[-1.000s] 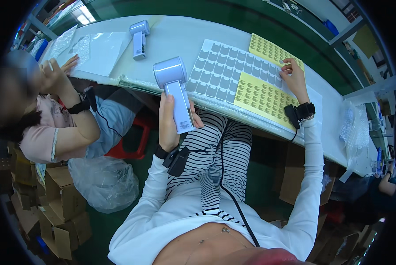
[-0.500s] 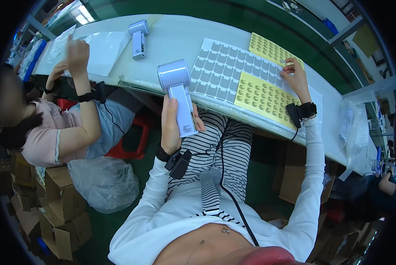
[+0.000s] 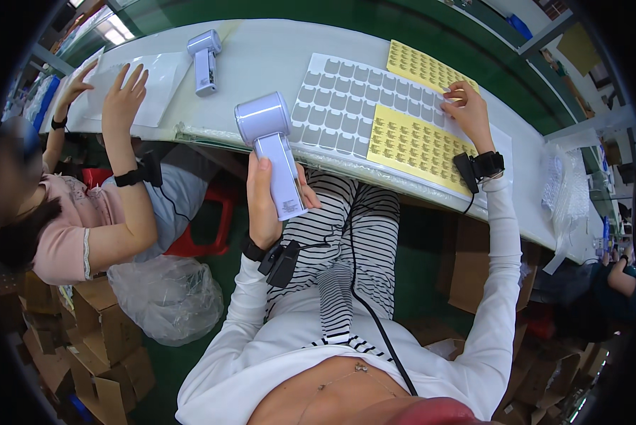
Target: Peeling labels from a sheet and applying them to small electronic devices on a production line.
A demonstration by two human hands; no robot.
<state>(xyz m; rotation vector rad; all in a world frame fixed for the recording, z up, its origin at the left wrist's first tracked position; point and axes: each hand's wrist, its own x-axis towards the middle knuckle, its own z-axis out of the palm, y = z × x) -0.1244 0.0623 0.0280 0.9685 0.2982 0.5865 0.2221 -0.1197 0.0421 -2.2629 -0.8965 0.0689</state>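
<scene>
My left hand (image 3: 262, 205) is closed round the handle of a lavender handheld device (image 3: 279, 177) with a drum-shaped head, held upright in front of the table edge. My right hand (image 3: 467, 112) reaches over the table with its fingertips pinched together. They are at the right end of a white sheet of grey stickers (image 3: 332, 101), close to the far yellow sticker sheet (image 3: 424, 62). Whatever is between those fingers is too small to make out. A nearer yellow sticker sheet (image 3: 410, 145) overlaps the grey stickers, below my right hand.
A second lavender device (image 3: 205, 64) stands on the table (image 3: 261, 53) to the left. Beside it, a co-worker's raised hands (image 3: 123, 99) are over white plastic sheeting (image 3: 158, 78). Bubble wrap (image 3: 569, 188) hangs at the right end. Cardboard boxes (image 3: 109, 329) and a clear bag (image 3: 165, 297) are below.
My right fingers have shifted slightly nearer, at the edge of the grey stickers. The left hand still holds the device. The co-worker's hands have moved apart and opened.
</scene>
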